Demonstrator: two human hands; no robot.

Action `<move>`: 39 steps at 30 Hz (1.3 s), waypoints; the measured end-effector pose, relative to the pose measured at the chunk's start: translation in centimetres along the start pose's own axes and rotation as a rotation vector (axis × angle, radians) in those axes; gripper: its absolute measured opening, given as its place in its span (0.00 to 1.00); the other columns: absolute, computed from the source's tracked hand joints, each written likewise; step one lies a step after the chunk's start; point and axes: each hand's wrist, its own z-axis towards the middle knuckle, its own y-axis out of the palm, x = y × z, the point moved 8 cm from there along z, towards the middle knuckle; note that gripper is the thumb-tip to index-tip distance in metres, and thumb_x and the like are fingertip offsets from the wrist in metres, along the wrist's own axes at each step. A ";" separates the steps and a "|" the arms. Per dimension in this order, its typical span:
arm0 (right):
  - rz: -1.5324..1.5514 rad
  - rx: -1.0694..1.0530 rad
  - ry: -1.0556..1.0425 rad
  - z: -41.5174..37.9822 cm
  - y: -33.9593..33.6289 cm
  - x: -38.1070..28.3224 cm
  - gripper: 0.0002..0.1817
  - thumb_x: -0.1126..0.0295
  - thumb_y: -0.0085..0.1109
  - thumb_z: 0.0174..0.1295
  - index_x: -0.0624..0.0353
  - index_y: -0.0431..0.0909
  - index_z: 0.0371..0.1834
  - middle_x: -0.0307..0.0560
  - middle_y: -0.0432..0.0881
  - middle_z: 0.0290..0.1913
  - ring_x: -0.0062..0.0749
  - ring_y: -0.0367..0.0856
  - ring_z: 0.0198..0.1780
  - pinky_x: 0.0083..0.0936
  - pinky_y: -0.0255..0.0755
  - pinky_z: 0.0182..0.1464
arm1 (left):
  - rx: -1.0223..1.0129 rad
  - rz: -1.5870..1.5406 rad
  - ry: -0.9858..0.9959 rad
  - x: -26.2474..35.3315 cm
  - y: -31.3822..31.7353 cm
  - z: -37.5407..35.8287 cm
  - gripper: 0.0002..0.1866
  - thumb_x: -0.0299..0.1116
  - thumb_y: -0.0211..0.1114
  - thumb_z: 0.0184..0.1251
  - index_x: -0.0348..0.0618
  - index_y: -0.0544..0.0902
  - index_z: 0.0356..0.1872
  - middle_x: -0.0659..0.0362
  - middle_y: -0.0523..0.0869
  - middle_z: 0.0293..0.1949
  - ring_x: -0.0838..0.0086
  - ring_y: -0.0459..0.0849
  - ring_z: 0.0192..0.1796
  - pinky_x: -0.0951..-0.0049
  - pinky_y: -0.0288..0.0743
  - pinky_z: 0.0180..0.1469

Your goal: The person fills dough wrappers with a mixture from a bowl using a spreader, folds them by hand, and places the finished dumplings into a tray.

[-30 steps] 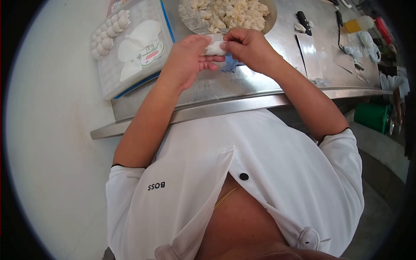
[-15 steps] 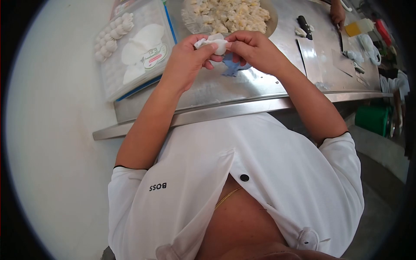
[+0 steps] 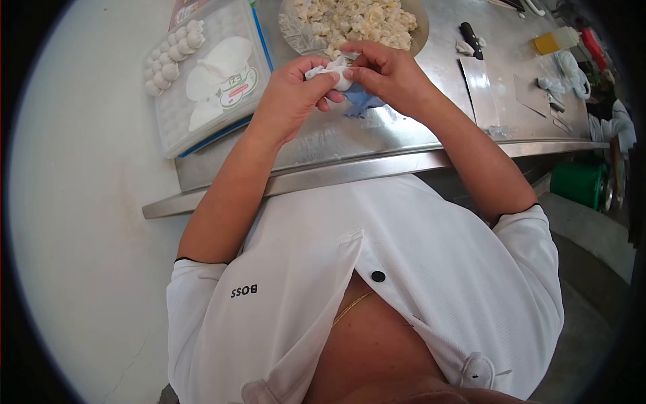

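A white dumpling wrapper (image 3: 340, 79), partly folded, is held up between both hands above the steel table. My left hand (image 3: 296, 91) cups it from the left, thumb pressed on its front. From the right, my right hand (image 3: 390, 75) pinches its edge between thumb and fingers. What lies inside the wrapper is hidden. Just beyond the hands stands a wide bowl (image 3: 422, 32) of pale, chunky filling (image 3: 356, 23). A crumpled blue cloth or plastic piece (image 3: 363, 102) lies beneath the hands.
Left, a plastic tray box (image 3: 178, 135) carries shaped white dumplings (image 3: 161, 67) and loose white wrappers (image 3: 215, 74). On the right are a black-handled cleaver (image 3: 479, 91), a scraper (image 3: 530, 96) and a yellow-liquid bottle (image 3: 555, 42). The table's front edge (image 3: 303, 180) runs before me.
My right fingers have shifted along the wrapper edge, and the index finger is lifted higher. The wrapper looks more gathered. Another person's hand at the upper right has left the view.
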 end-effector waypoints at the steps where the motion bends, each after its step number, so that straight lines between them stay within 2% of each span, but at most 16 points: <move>1: 0.005 -0.029 -0.004 0.0 0.2 0.0 0.10 0.68 0.61 0.64 0.63 0.82 0.41 0.43 0.83 0.31 0.22 0.78 0.33 0.24 0.73 0.38 | 0.001 -0.001 0.000 0.0 0.0 0.0 0.14 0.29 0.65 0.67 0.36 0.78 0.51 0.57 0.86 0.40 0.74 0.87 0.36 0.80 0.74 0.32; 5: -0.124 -0.021 -0.077 -0.2 0.1 -1.0 0.10 0.67 0.60 0.64 0.63 0.82 0.42 0.47 0.83 0.32 0.28 0.80 0.33 0.26 0.74 0.39 | 0.045 -0.028 -0.022 -0.2 -0.3 0.1 0.14 0.29 0.65 0.67 0.36 0.78 0.51 0.57 0.86 0.39 0.74 0.87 0.36 0.80 0.74 0.31; 7: -0.189 0.013 -0.146 -0.2 0.0 -1.3 0.11 0.67 0.60 0.63 0.63 0.82 0.42 0.52 0.83 0.33 0.38 0.82 0.34 0.29 0.74 0.40 | 0.068 -0.073 -0.023 -0.3 -0.5 0.1 0.14 0.28 0.65 0.67 0.36 0.78 0.51 0.57 0.85 0.39 0.74 0.87 0.35 0.81 0.74 0.31; 8: -0.188 0.013 -0.146 -0.3 0.0 -1.2 0.11 0.67 0.60 0.63 0.63 0.82 0.42 0.52 0.83 0.33 0.38 0.82 0.34 0.29 0.74 0.40 | 0.065 -0.069 -0.013 -0.3 -0.5 0.1 0.13 0.28 0.65 0.67 0.36 0.78 0.50 0.57 0.85 0.39 0.74 0.87 0.35 0.81 0.74 0.31; 10: -0.350 0.004 -0.297 -0.7 0.4 -2.3 0.10 0.68 0.59 0.62 0.62 0.82 0.41 0.54 0.83 0.34 0.45 0.82 0.35 0.33 0.75 0.40 | 0.063 -0.066 -0.005 -0.3 -0.4 0.1 0.12 0.28 0.65 0.67 0.36 0.79 0.50 0.57 0.85 0.38 0.75 0.87 0.35 0.81 0.74 0.31; 13: -0.379 0.033 -0.166 -0.8 0.3 -2.6 0.10 0.68 0.59 0.61 0.62 0.82 0.40 0.54 0.83 0.33 0.48 0.83 0.36 0.35 0.75 0.40 | 0.070 0.077 -0.021 -0.3 -0.3 0.0 0.11 0.28 0.64 0.67 0.37 0.79 0.48 0.58 0.85 0.38 0.75 0.87 0.35 0.81 0.74 0.30; 17: -0.304 0.019 -0.170 -0.6 0.5 -2.0 0.09 0.67 0.59 0.62 0.62 0.82 0.39 0.54 0.83 0.33 0.50 0.83 0.36 0.37 0.75 0.40 | 0.063 0.096 -0.030 -0.3 -0.3 0.0 0.11 0.28 0.65 0.67 0.37 0.80 0.48 0.59 0.85 0.37 0.75 0.87 0.36 0.82 0.73 0.30; 19: -0.409 0.029 -0.273 -0.7 0.6 -2.6 0.09 0.68 0.59 0.62 0.61 0.82 0.40 0.55 0.83 0.34 0.51 0.83 0.37 0.37 0.75 0.40 | 0.055 0.105 -0.045 -0.3 -0.1 -0.1 0.12 0.28 0.65 0.67 0.36 0.79 0.48 0.59 0.85 0.37 0.75 0.87 0.36 0.82 0.73 0.30; 21: -0.371 0.057 -0.269 -0.8 0.4 -2.8 0.09 0.68 0.58 0.62 0.61 0.82 0.40 0.56 0.83 0.34 0.51 0.83 0.37 0.38 0.75 0.40 | 0.138 0.024 -0.013 -0.2 -0.6 -0.1 0.13 0.28 0.66 0.66 0.36 0.78 0.49 0.59 0.84 0.36 0.75 0.87 0.36 0.82 0.73 0.30; 24: -0.371 0.078 -0.285 -0.8 0.1 -2.8 0.09 0.68 0.58 0.62 0.61 0.82 0.40 0.56 0.83 0.34 0.52 0.82 0.37 0.38 0.75 0.41 | 0.141 -0.019 0.051 0.0 -0.8 0.1 0.14 0.28 0.67 0.65 0.35 0.78 0.49 0.59 0.84 0.35 0.75 0.87 0.36 0.82 0.73 0.30; 28: -0.453 0.074 -0.356 -1.0 0.3 -3.4 0.10 0.68 0.58 0.62 0.60 0.82 0.43 0.55 0.83 0.33 0.51 0.82 0.37 0.39 0.75 0.41 | 0.101 0.018 0.038 0.1 -0.4 0.0 0.14 0.28 0.67 0.66 0.35 0.78 0.49 0.59 0.84 0.33 0.75 0.87 0.36 0.82 0.73 0.30; 29: -0.453 0.074 -0.355 -1.2 0.3 -3.7 0.10 0.68 0.58 0.62 0.60 0.82 0.43 0.55 0.83 0.33 0.51 0.82 0.37 0.39 0.75 0.41 | 0.111 0.060 0.041 0.4 -0.3 -0.1 0.14 0.28 0.66 0.66 0.35 0.78 0.49 0.59 0.84 0.33 0.75 0.87 0.36 0.82 0.73 0.30; 31: -0.350 0.043 -0.171 -1.0 0.3 -3.0 0.12 0.68 0.59 0.61 0.60 0.82 0.45 0.55 0.83 0.33 0.51 0.82 0.37 0.39 0.76 0.41 | 0.119 0.101 0.044 0.5 -0.2 -0.2 0.13 0.28 0.66 0.66 0.35 0.78 0.49 0.59 0.84 0.34 0.76 0.87 0.36 0.82 0.73 0.30; 32: -0.350 0.042 -0.169 -0.8 0.3 -2.5 0.12 0.68 0.59 0.61 0.60 0.82 0.45 0.55 0.83 0.33 0.51 0.82 0.37 0.39 0.76 0.41 | 0.098 0.107 0.043 0.5 -0.2 -0.2 0.13 0.28 0.65 0.66 0.35 0.78 0.49 0.59 0.84 0.34 0.76 0.87 0.36 0.82 0.73 0.31; 34: -0.464 0.066 -0.393 -0.9 0.6 -3.1 0.12 0.67 0.59 0.61 0.59 0.82 0.44 0.55 0.83 0.34 0.52 0.83 0.37 0.39 0.76 0.41 | 0.079 0.115 0.043 0.5 0.0 -0.2 0.13 0.28 0.65 0.66 0.35 0.79 0.49 0.59 0.85 0.35 0.76 0.87 0.36 0.82 0.73 0.31; 39: -0.449 0.087 -0.329 -0.7 0.3 -2.8 0.11 0.67 0.59 0.61 0.59 0.83 0.44 0.55 0.83 0.34 0.51 0.83 0.37 0.39 0.76 0.41 | 0.124 0.001 0.056 0.4 -0.4 0.0 0.13 0.29 0.64 0.68 0.34 0.79 0.50 0.59 0.85 0.34 0.76 0.87 0.36 0.82 0.73 0.31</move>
